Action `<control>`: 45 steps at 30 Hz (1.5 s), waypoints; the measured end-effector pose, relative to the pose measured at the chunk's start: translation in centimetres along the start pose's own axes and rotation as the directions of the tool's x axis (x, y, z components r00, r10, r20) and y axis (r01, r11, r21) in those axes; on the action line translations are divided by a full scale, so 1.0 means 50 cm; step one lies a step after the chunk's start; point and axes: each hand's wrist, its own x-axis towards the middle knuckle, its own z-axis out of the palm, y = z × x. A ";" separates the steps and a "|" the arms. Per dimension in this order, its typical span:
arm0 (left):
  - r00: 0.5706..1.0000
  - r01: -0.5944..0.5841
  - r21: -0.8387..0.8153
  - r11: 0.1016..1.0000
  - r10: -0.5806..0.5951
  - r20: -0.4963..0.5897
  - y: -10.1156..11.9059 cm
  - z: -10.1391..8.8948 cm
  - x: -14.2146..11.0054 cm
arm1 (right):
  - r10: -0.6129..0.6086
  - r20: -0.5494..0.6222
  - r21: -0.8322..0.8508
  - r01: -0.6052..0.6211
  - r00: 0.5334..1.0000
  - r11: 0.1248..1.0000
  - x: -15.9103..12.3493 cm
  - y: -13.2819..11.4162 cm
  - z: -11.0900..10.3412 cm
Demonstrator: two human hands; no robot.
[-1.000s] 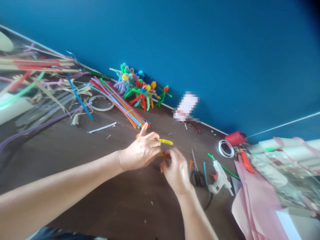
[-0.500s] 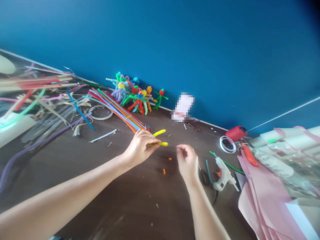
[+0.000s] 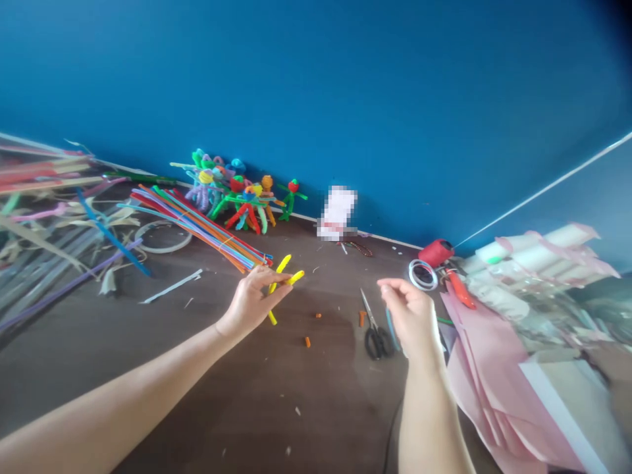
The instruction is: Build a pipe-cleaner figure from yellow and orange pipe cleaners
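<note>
My left hand (image 3: 257,296) is closed, pinching a bent yellow pipe cleaner (image 3: 280,264) between thumb and fingers. Its ends stick out above and below the fingertips, and I cannot tell whether it is one piece or more. To the right, my right hand (image 3: 407,309) hovers with loosely curved fingers and nothing visible between them. Black-handled scissors (image 3: 378,339) lie on the table just left of that hand. Beside them are an orange offcut (image 3: 362,318) and a thin blue stick (image 3: 391,328). The white glue gun is hidden behind my right hand and wrist.
Bundled pipe cleaners (image 3: 212,230) lie beyond my left hand, near small pipe-cleaner figures (image 3: 247,197) by the blue wall. On the right are a tape roll (image 3: 422,275), a red spool (image 3: 436,252), an orange-red tool (image 3: 461,291) and pink sheets (image 3: 486,368). Strips (image 3: 59,263) clutter the left.
The view has turned rightward. My right hand has moved right, now covering the glue gun, and the scissors have come into sight. The yellow pipe cleaner in my left hand has turned.
</note>
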 end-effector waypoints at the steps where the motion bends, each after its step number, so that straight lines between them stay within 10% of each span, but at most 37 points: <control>1: 1.000 0.007 0.004 1.000 -0.007 0.011 -0.001 0.001 0.000 | 0.007 0.065 -0.137 0.002 0.998 0.991 -0.002 0.001 -0.004; 5: 0.999 0.015 0.007 1.000 -0.015 0.030 0.002 0.003 0.000 | 0.149 0.265 -0.640 0.058 0.953 0.766 -0.018 0.023 0.015; 11: 0.999 0.022 -0.031 0.999 -0.022 0.029 0.012 0.002 0.002 | 0.142 0.384 -0.750 0.218 0.913 0.625 -0.029 0.050 0.068; 19: 0.998 0.034 -0.082 0.996 -0.030 0.048 0.010 0.003 0.003 | -0.249 0.331 -0.113 0.300 0.910 0.947 -0.010 -0.034 0.134; 25: 0.989 -0.077 -0.101 0.992 0.088 0.120 0.025 -0.006 0.009 | -0.213 0.351 0.371 0.074 0.912 0.926 -0.028 -0.040 0.202; 45: 0.962 0.006 -0.163 0.987 0.039 0.269 0.036 -0.012 0.005 | -0.220 0.424 0.512 -0.032 0.878 0.858 -0.044 -0.020 0.197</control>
